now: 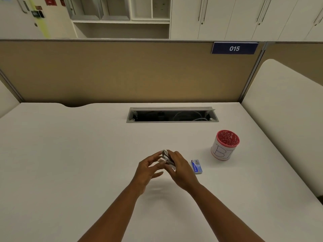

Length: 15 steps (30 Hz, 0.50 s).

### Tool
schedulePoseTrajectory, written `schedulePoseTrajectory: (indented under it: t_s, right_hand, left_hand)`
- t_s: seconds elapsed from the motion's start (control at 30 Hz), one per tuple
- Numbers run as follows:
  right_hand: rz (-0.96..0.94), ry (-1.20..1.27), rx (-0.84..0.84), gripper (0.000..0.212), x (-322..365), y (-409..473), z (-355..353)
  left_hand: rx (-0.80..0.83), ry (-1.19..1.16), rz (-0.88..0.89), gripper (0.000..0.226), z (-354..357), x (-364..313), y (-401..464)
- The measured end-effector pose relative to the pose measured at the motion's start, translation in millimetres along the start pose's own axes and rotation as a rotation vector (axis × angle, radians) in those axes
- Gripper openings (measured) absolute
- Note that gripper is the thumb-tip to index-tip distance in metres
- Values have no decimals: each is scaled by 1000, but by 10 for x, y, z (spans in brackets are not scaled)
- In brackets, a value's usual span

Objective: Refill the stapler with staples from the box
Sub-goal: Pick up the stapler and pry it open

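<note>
A small silver stapler (165, 157) is held above the middle of the white desk (70, 154), between both hands. My right hand (180, 169) wraps around its right side and grips the body. My left hand (148, 169) touches the stapler's left end with fingertips and thumb, the other fingers spread. Most of the stapler is hidden by the fingers, so I cannot tell whether it is hinged apart. A small blue staple box (197, 166) lies flat on the desk just right of my right hand, not touched.
A red-rimmed white pen cup (224, 145) stands at the right, behind the box. A cable slot (172, 114) with its lid raised is cut into the desk further back. A tan partition (122, 72) closes the far edge; a white divider (283, 105) bounds the right side.
</note>
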State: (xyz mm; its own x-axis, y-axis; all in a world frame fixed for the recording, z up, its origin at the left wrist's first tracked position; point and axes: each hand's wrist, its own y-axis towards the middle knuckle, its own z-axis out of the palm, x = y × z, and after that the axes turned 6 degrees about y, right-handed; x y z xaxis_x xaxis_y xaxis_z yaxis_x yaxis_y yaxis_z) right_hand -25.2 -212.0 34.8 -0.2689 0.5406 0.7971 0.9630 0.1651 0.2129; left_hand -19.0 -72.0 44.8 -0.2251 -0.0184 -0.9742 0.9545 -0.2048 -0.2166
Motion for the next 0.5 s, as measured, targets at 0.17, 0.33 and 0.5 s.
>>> schedulePoseTrajectory:
  t_s: [0.17, 0.33, 0.5]
  right_hand:
    - [-76, -73, -50, 45, 1, 31, -50]
    - [-125, -159, -61, 51, 6, 64, -66]
    - [-111, -155, -60, 52, -23, 86, -95]
  left_hand:
    - [45, 44, 21, 34, -96, -5, 39]
    - [67, 117, 47, 38, -114, -1, 84]
    - [85, 123, 40, 42, -155, 16, 115]
